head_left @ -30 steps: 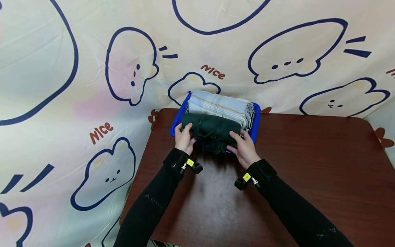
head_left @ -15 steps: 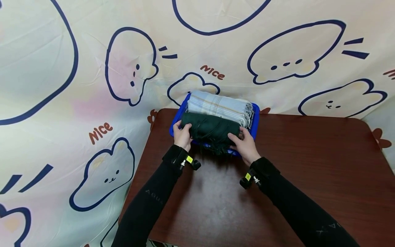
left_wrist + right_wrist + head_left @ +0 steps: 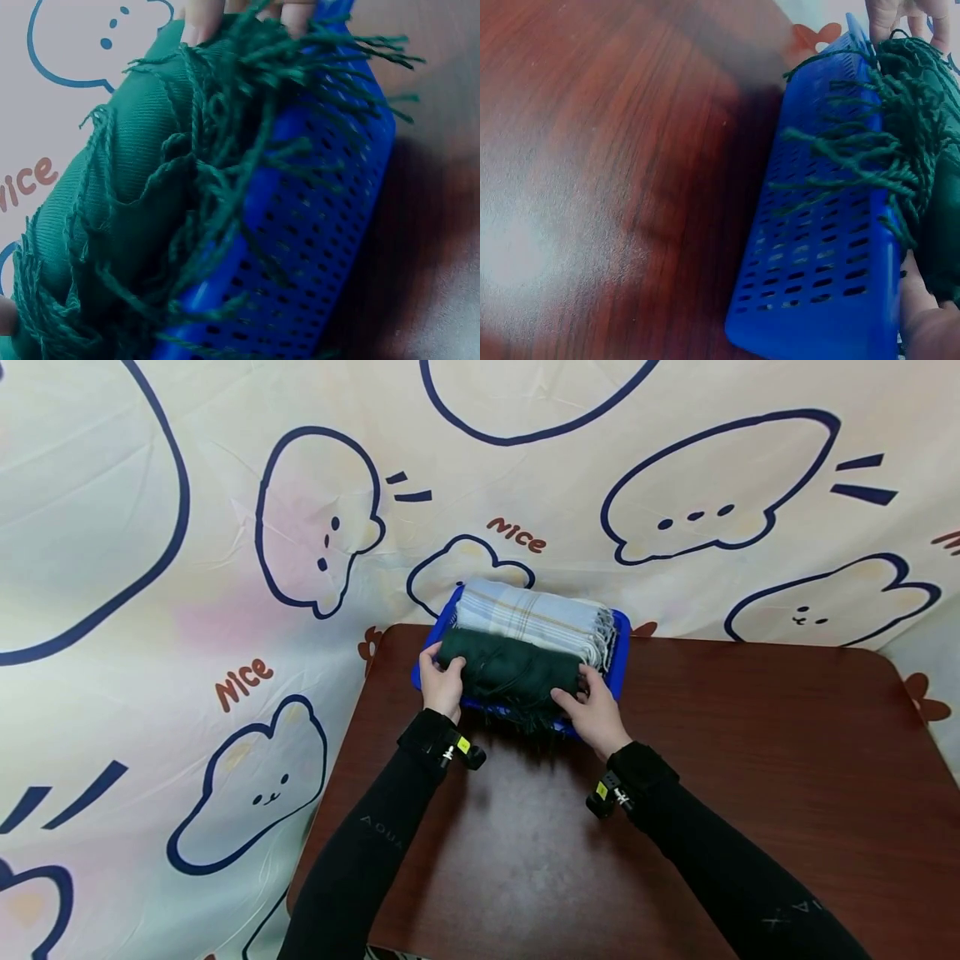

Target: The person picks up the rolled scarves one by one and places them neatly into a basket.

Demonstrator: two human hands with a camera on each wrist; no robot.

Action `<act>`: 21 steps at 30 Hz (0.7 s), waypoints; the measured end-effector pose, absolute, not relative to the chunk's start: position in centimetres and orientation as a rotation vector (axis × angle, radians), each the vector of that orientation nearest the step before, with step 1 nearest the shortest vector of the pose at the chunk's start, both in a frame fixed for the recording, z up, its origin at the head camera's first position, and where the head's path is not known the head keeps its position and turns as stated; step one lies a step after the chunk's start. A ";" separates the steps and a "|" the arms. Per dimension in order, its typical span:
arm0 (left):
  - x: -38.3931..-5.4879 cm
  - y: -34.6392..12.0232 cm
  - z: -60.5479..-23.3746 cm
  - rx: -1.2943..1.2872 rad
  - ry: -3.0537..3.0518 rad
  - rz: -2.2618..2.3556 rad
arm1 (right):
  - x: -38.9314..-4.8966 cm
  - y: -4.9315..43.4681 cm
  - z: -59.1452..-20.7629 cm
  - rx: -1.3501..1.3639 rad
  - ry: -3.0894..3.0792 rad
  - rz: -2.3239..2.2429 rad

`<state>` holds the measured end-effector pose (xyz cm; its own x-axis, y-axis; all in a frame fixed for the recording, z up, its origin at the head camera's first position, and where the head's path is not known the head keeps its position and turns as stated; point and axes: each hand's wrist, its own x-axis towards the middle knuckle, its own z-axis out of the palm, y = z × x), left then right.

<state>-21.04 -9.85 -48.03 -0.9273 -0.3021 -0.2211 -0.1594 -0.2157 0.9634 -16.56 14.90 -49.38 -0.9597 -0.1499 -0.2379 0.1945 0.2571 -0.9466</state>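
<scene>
A rolled dark green scarf (image 3: 513,672) with a twisted fringe lies along the front of a blue plastic basket (image 3: 621,652). My left hand (image 3: 442,685) grips its left end, thumb on the near side and fingers round the end. At the opposite end, my right hand (image 3: 600,714) holds the roll between thumb and fingers. Behind it in the basket sits a rolled pale blue plaid scarf (image 3: 525,614). Both wrist views show green fringe (image 3: 855,161) hanging over the basket's perforated front wall (image 3: 315,217). The basket's floor is hidden under the scarves.
The basket stands at the back edge of a brown wooden table (image 3: 780,760), toward its left corner. Right behind hangs a pale cloth backdrop (image 3: 570,485) with cartoon outlines. Black sleeves and wrist cameras (image 3: 472,756) extend over the table's front part.
Both hands have shifted the green scarf slightly back and to the left, toward the plaid one. More of the basket's front rim shows. The plaid scarf keeps its place.
</scene>
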 end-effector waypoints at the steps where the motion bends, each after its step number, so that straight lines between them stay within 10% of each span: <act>1: -21.0 -9.9 -48.1 0.561 -1.921 -2.296 | -16.6 14.9 -49.4 0.044 2.256 -1.749; 21: -21.4 -11.3 -47.7 0.398 -2.514 -1.830 | -17.1 15.2 -49.3 0.018 2.318 -1.622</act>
<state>-21.43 -11.35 -47.68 -0.9677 -0.2077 -0.1430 -0.2000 0.2864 0.9370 -17.14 15.22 -49.25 -0.9516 -0.1656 -0.2588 0.1863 0.3586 -0.9147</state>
